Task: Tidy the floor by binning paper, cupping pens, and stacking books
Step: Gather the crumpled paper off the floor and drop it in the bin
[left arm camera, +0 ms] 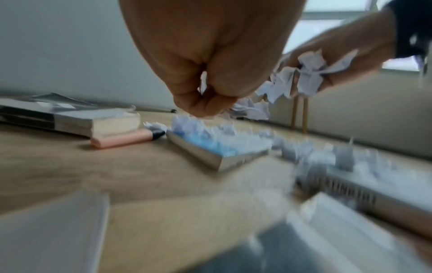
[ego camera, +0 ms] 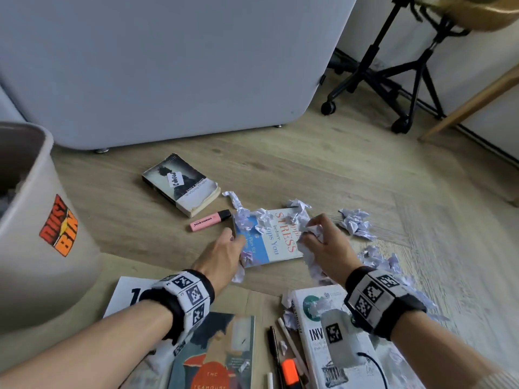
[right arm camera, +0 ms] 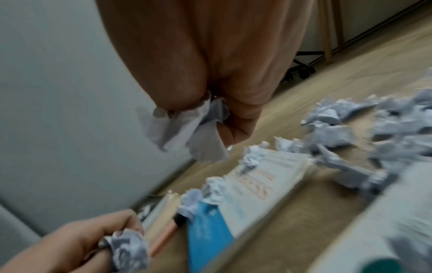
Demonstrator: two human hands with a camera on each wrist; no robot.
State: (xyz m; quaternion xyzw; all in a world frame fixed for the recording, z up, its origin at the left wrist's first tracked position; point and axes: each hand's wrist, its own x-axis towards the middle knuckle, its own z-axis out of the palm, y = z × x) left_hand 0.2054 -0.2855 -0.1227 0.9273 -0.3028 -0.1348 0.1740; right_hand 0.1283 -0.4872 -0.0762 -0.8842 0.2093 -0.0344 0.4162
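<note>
White crumpled paper in both fists. My left hand [ego camera: 222, 255], fingers curled, has a grip on one paper wad [ego camera: 243, 262] at the near-left edge of the blue-and-white book [ego camera: 276, 238]. My right hand [ego camera: 323, 242] pinches a larger paper scrap [ego camera: 310, 234] above the same book's right side; torn ends hang below my fingers.

More paper balls [ego camera: 254, 220] lie on the book's far cover, and a loose pile [ego camera: 355, 223] sits on the wood floor [ego camera: 337, 169] to the right.

Pink highlighter [ego camera: 210, 220] on the floor just left of the book, near a worn paperback [ego camera: 181, 184].

Dust bin [ego camera: 47, 228] stands at far left.

Near me: white book [ego camera: 323, 341], teal-covered book [ego camera: 216, 357], pens [ego camera: 276, 352] and an orange highlighter [ego camera: 290, 372] between them.
</note>
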